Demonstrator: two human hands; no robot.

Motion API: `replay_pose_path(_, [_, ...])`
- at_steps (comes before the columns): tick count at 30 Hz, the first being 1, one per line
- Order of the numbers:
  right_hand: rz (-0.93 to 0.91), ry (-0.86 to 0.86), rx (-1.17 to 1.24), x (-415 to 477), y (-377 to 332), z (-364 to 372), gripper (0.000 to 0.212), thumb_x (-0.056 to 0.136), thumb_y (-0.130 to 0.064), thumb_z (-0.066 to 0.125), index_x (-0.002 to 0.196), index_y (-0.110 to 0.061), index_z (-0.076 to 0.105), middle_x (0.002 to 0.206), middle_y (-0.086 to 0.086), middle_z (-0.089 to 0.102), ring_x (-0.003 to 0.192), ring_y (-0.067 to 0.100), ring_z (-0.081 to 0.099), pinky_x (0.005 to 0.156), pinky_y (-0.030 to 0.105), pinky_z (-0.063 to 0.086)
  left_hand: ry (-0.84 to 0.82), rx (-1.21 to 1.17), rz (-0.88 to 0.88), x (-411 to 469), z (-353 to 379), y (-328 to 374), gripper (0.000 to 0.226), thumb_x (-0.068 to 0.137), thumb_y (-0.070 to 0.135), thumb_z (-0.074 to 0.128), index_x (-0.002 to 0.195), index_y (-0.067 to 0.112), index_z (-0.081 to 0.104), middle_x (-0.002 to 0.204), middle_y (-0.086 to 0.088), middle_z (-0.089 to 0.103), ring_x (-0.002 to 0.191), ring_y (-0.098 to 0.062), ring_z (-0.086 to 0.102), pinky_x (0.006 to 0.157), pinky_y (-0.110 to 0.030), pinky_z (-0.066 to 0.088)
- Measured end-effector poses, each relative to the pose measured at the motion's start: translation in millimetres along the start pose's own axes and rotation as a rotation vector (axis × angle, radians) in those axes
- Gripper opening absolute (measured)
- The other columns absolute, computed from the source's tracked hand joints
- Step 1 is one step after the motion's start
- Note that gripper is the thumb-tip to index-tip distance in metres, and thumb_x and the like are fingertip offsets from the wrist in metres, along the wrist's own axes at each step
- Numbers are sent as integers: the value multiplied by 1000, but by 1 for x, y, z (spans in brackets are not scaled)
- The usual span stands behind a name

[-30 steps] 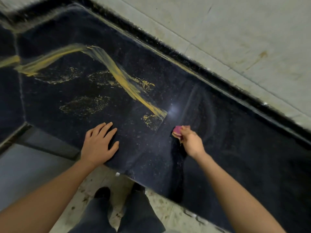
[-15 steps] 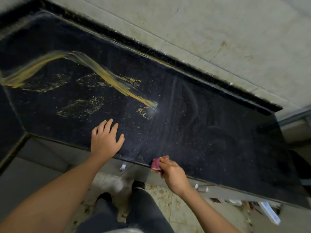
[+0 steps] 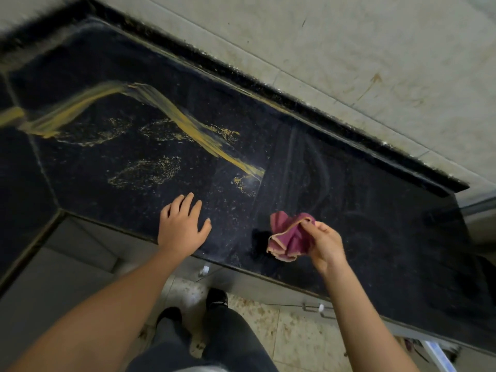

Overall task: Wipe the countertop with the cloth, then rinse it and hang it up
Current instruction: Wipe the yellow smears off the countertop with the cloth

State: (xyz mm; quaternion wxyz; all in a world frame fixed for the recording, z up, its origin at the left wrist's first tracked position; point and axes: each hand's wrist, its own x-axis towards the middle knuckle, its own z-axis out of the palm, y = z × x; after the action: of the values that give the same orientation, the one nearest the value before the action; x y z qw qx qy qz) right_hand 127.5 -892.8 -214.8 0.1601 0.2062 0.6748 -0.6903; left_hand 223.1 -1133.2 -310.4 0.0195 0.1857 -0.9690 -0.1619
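Black speckled stone countertop. A yellow smear runs across it in one long band, with thin, dried-looking yellow patches on either side.

Pink cloth: bunched, to the right of the smear's lower end and nearer the front edge. Cannot tell whether it is lifted or just grazing the stone. Right hand pinches one fold between thumb and fingertips, and the rest hangs loose. Left hand lies flat with fingers spread, below the smear, holding nothing.

Stage, as judged: wiping is under way. Faint arcs show right of the smear, but the band itself is intact. Rinsing and hanging are not begun.

Risks from here:
- The pinch is light. Pressed into the smear, the cloth could slip free or roll into a wad that spreads the yellow instead of lifting it.
- A stroke drawn from the smear toward the front edge could push residue onto the cabinet fronts and floor below.
- A loaded cloth carried right of the smear could streak the part that looks wiped.
- The left palm sits close to the patches and could pick them up.
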Motion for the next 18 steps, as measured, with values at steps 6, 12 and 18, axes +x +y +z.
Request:
replay_pose_path(6, [-458, 205, -344, 23, -58, -5, 26, 83, -6, 63, 63, -20, 54, 46, -17, 58, 44, -7, 47, 47, 9, 40, -6, 27, -13, 2, 0, 0, 58, 80, 44, 32, 106, 7, 69, 119, -14, 62, 109, -33, 58, 84, -46, 48])
replay_pose_path(12, [-473, -88, -638, 27, -23, -11, 30, 80, 6, 63, 66, -21, 61, 56, -14, 63, 52, -3, 55, 52, 18, 51, -8, 32, -40, 4, 3, 1, 59, 80, 46, 31, 109, 10, 67, 122, -12, 61, 112, -32, 56, 86, -46, 47])
replay_pose_path(18, [-355, 56, -866, 69, 26, -8, 24, 82, 0, 59, 74, -20, 69, 90, 20, 66, 84, 32, 62, 84, 44, 49, 7, 40, -50, 4, 4, 2, 56, 81, 44, 32, 108, 10, 68, 121, -12, 62, 111, -32, 57, 86, -45, 47])
